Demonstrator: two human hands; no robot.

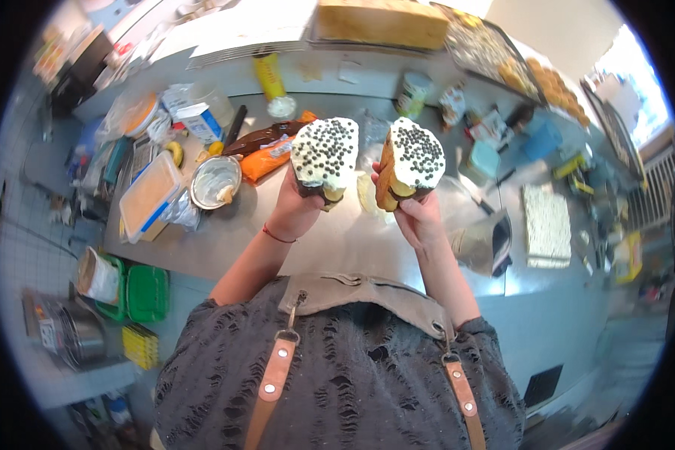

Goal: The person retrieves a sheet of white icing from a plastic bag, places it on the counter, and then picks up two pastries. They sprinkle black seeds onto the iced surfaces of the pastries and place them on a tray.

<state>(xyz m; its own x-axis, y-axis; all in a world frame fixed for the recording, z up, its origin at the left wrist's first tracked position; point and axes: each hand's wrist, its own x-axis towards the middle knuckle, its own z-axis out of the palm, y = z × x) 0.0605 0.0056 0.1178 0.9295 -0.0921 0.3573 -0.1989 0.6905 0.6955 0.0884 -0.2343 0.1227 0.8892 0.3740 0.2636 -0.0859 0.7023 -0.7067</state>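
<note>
My left hand (292,206) is closed around the base of a pastry (325,150) topped with white cream and dotted with small dark balls. A similar pastry (417,154) is in my right hand (418,217), its golden-brown side showing. Both are raised side by side above the steel worktable (337,251), tops tilted toward me. Left of them lie an orange bag (267,160) and a dark brown bag (266,138). Beside these stands a metal bowl (216,182) smeared with white cream. A pale round piece (369,196) is partly hidden between the two pastries.
A lidded plastic box (150,196) sits at the left edge. At right are a long-bladed tool (474,196), a grey bag (486,244) and a white textured slab (545,225). Trays of baked goods (495,52) line the shelf behind. Green bins (147,291) stand lower left.
</note>
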